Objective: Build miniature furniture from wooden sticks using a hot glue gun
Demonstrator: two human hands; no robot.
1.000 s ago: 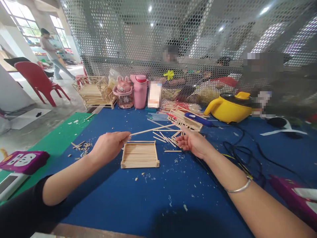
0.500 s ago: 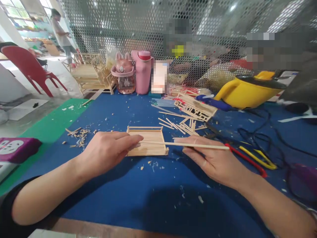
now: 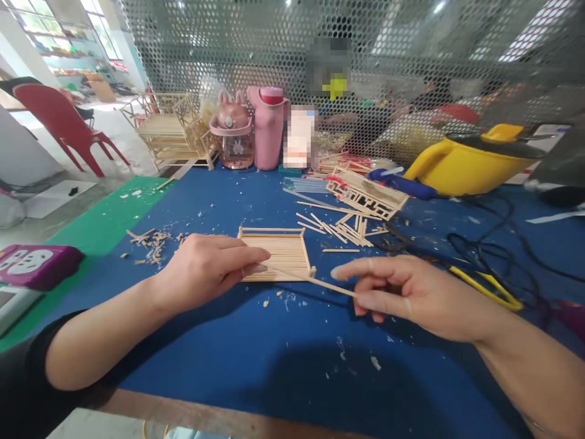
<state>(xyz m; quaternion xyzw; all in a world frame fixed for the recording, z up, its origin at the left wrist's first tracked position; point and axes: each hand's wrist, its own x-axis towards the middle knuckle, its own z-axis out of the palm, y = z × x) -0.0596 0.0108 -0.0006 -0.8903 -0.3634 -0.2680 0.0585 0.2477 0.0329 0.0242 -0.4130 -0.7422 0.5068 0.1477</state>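
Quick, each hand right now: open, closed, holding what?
Left hand: closed, holding a stick.
Right hand: at the stick's other end; can't tell if its grip is closed.

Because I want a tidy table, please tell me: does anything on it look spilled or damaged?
Mostly litter: short wood bits lie scattered beside the left hand, and pale scraps dot the blue table, like dropped waste. The loose sticks cross at random angles. Nothing looks clearly damaged.

head cam | fwd/dn view | blue tbl, L hand, R hand close | mesh scrn beyond
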